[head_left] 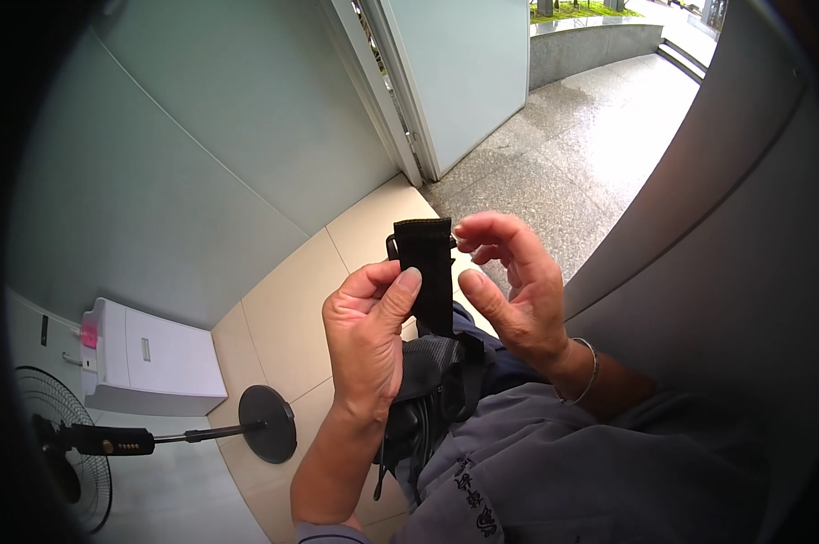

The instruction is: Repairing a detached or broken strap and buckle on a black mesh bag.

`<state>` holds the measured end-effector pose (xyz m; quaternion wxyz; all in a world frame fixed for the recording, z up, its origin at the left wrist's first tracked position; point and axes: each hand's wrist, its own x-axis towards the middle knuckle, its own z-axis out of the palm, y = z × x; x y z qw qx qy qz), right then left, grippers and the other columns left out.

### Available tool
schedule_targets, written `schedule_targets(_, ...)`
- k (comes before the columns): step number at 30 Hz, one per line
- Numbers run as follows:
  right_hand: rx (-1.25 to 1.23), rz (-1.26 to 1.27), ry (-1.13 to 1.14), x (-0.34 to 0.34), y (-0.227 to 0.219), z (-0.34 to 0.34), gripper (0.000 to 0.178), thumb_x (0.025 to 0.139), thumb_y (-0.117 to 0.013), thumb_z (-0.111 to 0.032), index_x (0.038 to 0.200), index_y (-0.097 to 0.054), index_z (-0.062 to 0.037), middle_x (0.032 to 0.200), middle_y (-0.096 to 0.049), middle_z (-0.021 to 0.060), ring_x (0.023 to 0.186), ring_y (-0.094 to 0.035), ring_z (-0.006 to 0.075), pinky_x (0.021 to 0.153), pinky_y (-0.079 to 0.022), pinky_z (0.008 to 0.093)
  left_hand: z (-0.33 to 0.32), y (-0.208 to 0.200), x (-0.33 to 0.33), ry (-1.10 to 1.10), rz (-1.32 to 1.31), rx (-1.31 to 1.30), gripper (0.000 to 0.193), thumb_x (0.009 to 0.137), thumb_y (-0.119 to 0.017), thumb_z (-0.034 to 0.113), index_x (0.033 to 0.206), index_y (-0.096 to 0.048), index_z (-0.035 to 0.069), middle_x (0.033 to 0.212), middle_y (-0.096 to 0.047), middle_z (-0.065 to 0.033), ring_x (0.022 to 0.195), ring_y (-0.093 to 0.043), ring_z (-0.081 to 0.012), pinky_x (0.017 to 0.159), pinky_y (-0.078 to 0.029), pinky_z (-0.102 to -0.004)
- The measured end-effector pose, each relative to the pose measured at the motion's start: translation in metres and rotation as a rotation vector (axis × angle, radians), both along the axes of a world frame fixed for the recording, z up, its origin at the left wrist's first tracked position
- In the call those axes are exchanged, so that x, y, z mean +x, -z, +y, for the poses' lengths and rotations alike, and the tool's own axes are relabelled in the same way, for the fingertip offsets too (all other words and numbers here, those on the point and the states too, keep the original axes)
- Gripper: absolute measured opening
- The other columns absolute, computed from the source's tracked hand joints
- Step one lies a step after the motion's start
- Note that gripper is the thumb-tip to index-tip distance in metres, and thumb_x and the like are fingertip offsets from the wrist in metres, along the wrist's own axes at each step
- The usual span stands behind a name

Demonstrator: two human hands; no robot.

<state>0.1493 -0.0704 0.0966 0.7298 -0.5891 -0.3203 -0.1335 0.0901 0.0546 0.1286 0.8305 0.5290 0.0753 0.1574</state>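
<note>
My left hand (369, 317) grips a flat black fabric strap (426, 272), its thumb pressed on the front and its fingers behind. The strap's stitched end points up, and its lower end runs down toward a black bag (427, 367) at my waist. A small dark loop shows behind the strap's left edge. My right hand (521, 290), with a bracelet at the wrist, is raised just right of the strap, thumb and fingers apart. Its index fingertip is close to the strap's upper right edge; whether it touches is unclear.
A standing fan (269, 422) and a white cabinet (146, 358) are at the left. Grey-green wall panels (201, 118) rise behind. An open doorway leads to a stone-paved floor (563, 154). A dark curved wall (717, 236) stands close on my right.
</note>
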Motion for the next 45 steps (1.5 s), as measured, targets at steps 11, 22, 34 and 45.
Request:
schedule_targets(11, -0.324, -0.438, -0.218, 0.023, -0.024, -0.017, 0.081, 0.061, -0.069, -0.043, 0.118, -0.038, 0.0058, 0.121, -0.039, 0.0185, 0.113, -0.039, 0.027, 0.091, -0.033, 0.0345, 0.014, -0.003, -0.004, 0.155, 0.052, 0.047, 0.013, 0.079, -0.054, 0.004, 0.09, -0.055, -0.003, 0.09, -0.059, -0.0168, 0.084, -0.059, -0.0221, 0.074, -0.049, -0.0291)
schedule_targets(22, -0.146, -0.235, -0.345, 0.015, -0.016, -0.006, 0.026, 0.076, -0.058, -0.009, 0.101, -0.056, -0.0005, 0.104, -0.053, 0.0154, 0.093, -0.054, 0.022, 0.079, -0.043, 0.029, 0.001, -0.014, -0.003, 0.192, -0.005, 0.07, 0.011, 0.077, -0.059, 0.001, 0.086, -0.059, -0.004, 0.078, -0.061, -0.007, 0.069, -0.056, -0.0084, 0.064, -0.045, -0.0179)
schedule_targets(34, 0.635, 0.372, -0.529, 0.012, -0.024, -0.033, 0.035, 0.089, -0.041, -0.025, 0.108, -0.047, 0.0034, 0.101, -0.055, 0.0144, 0.089, -0.055, 0.0193, 0.079, -0.045, 0.03, 0.013, 0.008, 0.007, 0.041, -0.011, 0.101, 0.016, 0.082, -0.051, 0.005, 0.092, -0.056, -0.005, 0.092, -0.058, -0.0138, 0.082, -0.058, -0.0167, 0.059, -0.05, -0.0224)
schedule_targets(45, 0.626, -0.135, -0.378, 0.025, -0.069, -0.108, 0.04, 0.088, -0.039, -0.02, 0.119, -0.034, 0.0053, 0.11, -0.046, 0.0162, 0.104, -0.045, 0.0227, 0.091, -0.036, 0.0344, 0.038, 0.083, -0.002, 0.079, 0.18, 0.379, 0.016, 0.078, -0.048, -0.003, 0.087, -0.062, -0.003, 0.087, -0.054, -0.0061, 0.069, -0.054, -0.0106, 0.061, -0.047, -0.0209)
